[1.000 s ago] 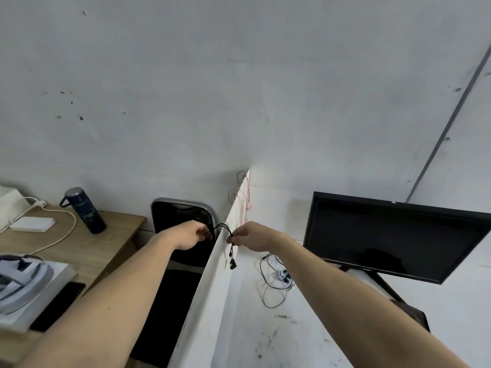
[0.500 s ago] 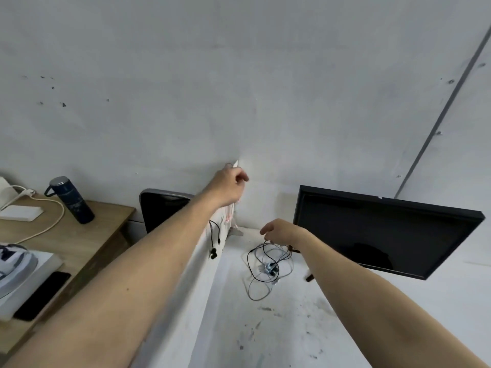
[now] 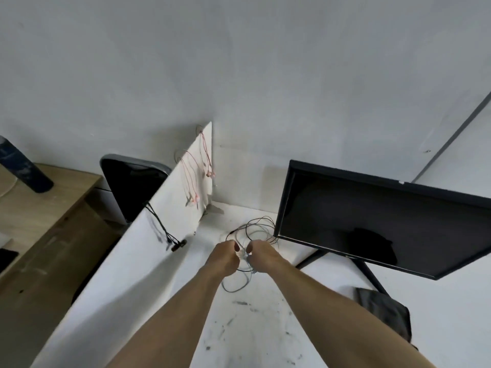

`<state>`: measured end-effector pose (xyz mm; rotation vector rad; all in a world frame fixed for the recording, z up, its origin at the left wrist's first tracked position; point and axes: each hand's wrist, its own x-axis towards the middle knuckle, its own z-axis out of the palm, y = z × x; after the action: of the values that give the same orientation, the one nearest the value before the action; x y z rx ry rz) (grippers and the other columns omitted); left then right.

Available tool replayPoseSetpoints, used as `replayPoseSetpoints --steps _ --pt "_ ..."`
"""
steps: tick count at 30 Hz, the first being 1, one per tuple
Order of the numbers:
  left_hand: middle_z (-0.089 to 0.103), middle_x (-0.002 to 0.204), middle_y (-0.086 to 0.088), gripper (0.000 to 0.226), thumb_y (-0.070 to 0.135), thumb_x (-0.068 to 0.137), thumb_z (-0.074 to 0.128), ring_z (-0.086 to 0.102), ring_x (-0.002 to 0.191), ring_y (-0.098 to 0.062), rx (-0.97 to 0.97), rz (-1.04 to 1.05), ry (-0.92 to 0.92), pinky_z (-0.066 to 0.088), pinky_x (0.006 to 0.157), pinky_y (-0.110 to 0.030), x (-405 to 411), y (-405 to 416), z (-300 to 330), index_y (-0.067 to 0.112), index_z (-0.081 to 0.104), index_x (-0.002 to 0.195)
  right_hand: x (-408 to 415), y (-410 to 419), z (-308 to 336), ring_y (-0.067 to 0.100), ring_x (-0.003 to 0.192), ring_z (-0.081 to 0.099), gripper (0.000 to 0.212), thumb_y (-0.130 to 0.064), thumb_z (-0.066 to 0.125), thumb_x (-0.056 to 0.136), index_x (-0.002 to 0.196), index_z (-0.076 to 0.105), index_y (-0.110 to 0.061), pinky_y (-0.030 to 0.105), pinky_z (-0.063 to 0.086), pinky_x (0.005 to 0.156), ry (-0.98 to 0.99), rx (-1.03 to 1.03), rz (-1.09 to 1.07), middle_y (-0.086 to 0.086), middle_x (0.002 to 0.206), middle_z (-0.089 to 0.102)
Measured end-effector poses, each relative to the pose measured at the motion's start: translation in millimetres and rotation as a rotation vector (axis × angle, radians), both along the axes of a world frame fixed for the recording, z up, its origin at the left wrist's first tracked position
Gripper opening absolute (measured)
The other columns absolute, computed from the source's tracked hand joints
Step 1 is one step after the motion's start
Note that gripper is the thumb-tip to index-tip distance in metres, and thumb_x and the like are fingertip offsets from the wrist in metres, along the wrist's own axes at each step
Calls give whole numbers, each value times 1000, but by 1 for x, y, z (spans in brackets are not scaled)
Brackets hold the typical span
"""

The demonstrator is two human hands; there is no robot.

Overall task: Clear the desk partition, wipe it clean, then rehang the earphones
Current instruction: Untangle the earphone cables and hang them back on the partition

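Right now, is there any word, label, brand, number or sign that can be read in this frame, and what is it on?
None can be read.
Monitor: screen dark, a small pale mark on its top edge, too small to read.
Bottle: dark, blurred, no legible print.
Partition and desk: only smudges and hanging earphones, no writing.

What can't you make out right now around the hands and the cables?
- Head view: what the left hand and right hand pinch; fingers cover it.
- Tangled cables: how many; strands overlap.
- Black earphones: blurred.
- Dark bottle: cut off by left edge.
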<state>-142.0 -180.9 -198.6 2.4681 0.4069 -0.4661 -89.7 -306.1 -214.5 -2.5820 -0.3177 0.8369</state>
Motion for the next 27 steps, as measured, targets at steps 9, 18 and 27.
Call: replayPoseSetpoints --steps 9,18,27 --pt "65 120 0 35 17 90 40 58 112 -25 -15 58 99 45 96 -34 6 -2 -85 27 63 114 1 14 -74 26 111 60 25 -10 50 94 114 61 -20 36 40 94 -167 -128 -31 4 116 66" --pt "49 119 0 38 23 94 35 38 117 -28 238 14 82 29 86 -36 12 -10 -8 36 67 110 11 -3 12 26 98 62 25 -11 46 94 114 59 -15 32 50 81 -133 267 -148 10 109 66" --pt "66 71 1 21 19 94 48 59 65 -14 -417 126 -224 42 62 -27 13 -26 133 13 68 94 15 -32 172 20 50 57 21 -4 45 91 111 50 -11 30 46 53 -74 726 -230 10 74 53"
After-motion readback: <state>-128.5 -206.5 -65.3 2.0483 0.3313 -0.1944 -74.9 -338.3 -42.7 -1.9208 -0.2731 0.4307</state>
